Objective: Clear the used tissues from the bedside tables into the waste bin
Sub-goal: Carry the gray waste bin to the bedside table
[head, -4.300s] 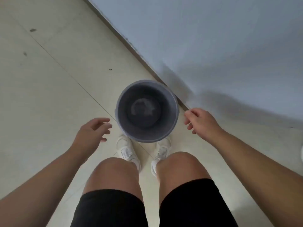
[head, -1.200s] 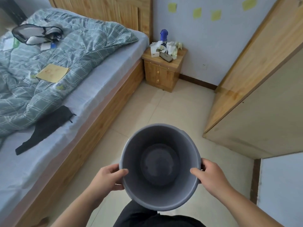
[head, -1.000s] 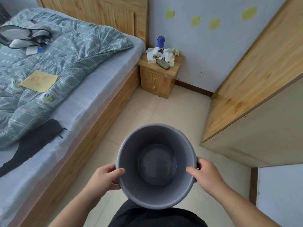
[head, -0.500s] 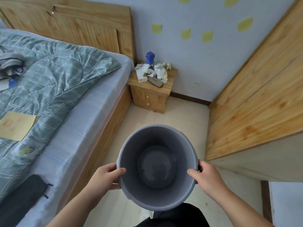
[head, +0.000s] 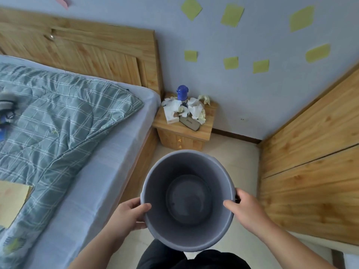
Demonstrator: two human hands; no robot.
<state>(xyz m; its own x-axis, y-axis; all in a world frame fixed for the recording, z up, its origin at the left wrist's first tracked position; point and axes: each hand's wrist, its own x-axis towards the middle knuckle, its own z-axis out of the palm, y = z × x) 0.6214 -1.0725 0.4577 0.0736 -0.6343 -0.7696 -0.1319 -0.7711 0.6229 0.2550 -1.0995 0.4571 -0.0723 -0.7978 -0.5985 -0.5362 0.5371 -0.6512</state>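
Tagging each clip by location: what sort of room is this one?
A bedroom, most likely in a home: a bed with a checked quilt and wooden headboard, a bedside table piled with tissues, and a wooden wardrobe.

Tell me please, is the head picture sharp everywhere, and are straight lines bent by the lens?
In the head view the waste bin and bedside table are sharp; the items at the left edge on the bed are smeared. Wide-angle bending shows: the headboard and wardrobe edges lean. Light is soft, without glare.

bare forearms, black shorts (head: 194,257) worn below.
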